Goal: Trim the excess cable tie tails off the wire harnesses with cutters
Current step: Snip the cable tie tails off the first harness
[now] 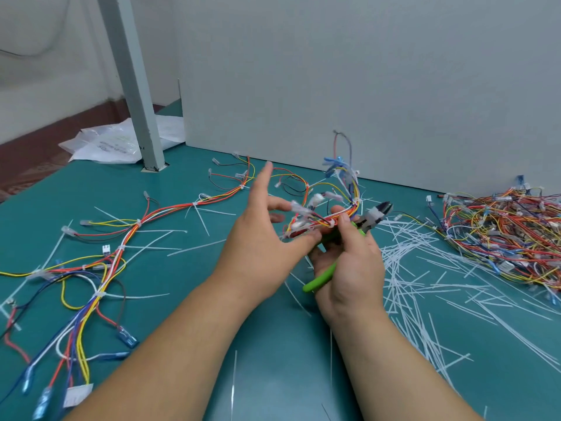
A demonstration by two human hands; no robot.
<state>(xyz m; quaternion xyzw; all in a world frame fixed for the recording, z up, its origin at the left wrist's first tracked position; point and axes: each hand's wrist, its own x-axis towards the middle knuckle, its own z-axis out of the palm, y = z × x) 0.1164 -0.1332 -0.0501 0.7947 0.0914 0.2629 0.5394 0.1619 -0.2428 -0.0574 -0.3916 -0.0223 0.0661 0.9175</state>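
My right hand [349, 268] grips green-handled cutters [368, 221], their dark jaws pointing up and right, and its thumb and fingers also pinch a bunched wire harness [331, 208] lifted above the table. My left hand [261, 238] is beside that harness with fingers spread and straight, the index pointing up; its fingertips are next to the white connectors. A long harness [121, 247] with uncut white tie tails lies stretched across the left of the green table [188, 314].
A heap of harnesses [504, 232] lies at the right by the grey wall panel [364, 86]. Cut white tie tails [425, 287] litter the table's right half. A grey post [136, 95] and plastic bags [112, 144] stand at the back left.
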